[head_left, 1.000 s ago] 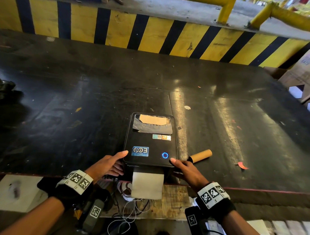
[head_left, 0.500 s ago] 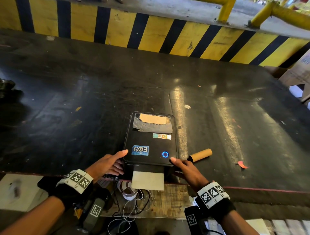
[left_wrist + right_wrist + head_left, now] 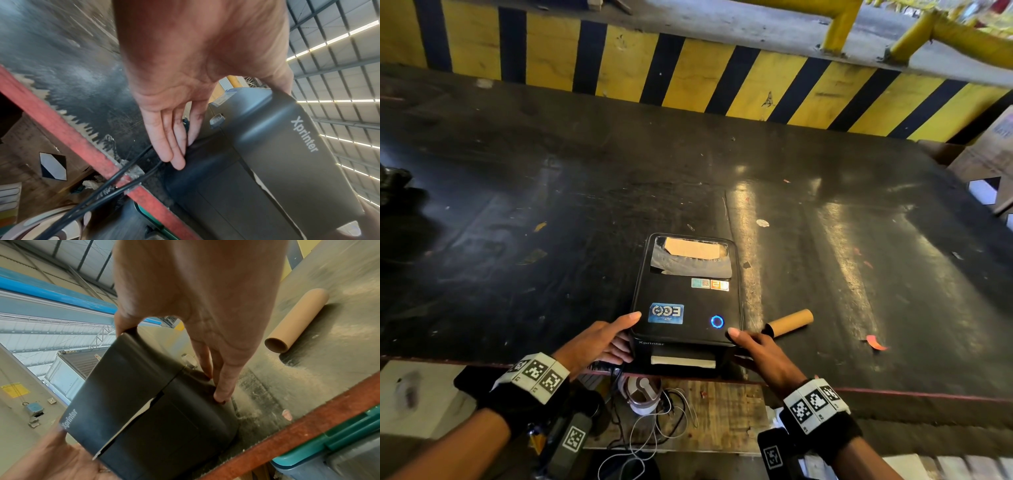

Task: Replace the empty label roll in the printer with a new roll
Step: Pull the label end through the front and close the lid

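Note:
A black Xprinter label printer (image 3: 685, 308) stands at the near edge of the dark table (image 3: 517, 205), lid down and blue button lit. A short strip of label paper (image 3: 683, 361) shows in its front slot. My left hand (image 3: 616, 337) rests its thumb on the lid's left front corner, and its straight fingers (image 3: 170, 146) lie along the printer's side (image 3: 287, 162). My right hand (image 3: 743, 344) mirrors it, with its fingers (image 3: 224, 382) pressed against the right side (image 3: 154, 402). The empty cardboard core (image 3: 789, 322) (image 3: 298, 321) lies on the table just right of the printer.
A yellow-and-black barrier (image 3: 688, 68) runs along the table's far side. Cardboard boxes (image 3: 989, 147) stand at the right. Cables (image 3: 654, 428) hang below the table's red front edge (image 3: 893, 394). An orange scrap (image 3: 875, 342) lies right of the core. A teal-lidded bin (image 3: 329, 443) sits under the edge.
The label sheet that hung from the front slot has drawn back into the printer until only a short strip shows. Both hands have stayed in place.

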### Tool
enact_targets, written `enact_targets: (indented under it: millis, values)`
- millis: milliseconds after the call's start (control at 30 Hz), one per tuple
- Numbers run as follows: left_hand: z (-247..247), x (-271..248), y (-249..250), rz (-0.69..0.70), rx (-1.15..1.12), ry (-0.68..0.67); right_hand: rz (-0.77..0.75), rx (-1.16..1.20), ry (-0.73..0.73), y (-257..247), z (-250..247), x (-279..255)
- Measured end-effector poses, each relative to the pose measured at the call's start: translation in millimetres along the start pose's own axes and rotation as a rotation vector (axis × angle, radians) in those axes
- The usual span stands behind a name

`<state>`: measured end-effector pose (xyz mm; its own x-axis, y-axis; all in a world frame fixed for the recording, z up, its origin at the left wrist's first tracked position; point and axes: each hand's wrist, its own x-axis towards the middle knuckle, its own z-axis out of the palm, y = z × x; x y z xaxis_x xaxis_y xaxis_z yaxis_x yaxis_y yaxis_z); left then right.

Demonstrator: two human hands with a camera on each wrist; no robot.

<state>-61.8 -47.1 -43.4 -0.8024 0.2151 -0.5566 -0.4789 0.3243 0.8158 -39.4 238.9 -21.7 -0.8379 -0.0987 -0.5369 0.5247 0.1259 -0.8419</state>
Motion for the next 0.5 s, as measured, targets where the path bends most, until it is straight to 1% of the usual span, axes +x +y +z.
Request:
enact_targets:
  millis: [267, 500]
  values:
    - [0.2, 0.7, -1.7, 0.009, 0.002, 0.010, 0.008, 0.019, -0.007, -2.3, -0.7, -3.0]
    - [-0.4, 1.6, -2.6, 0.005, -0.004, 0.007, -0.014, 0.011, -0.014, 0.7, -0.5, 0.5]
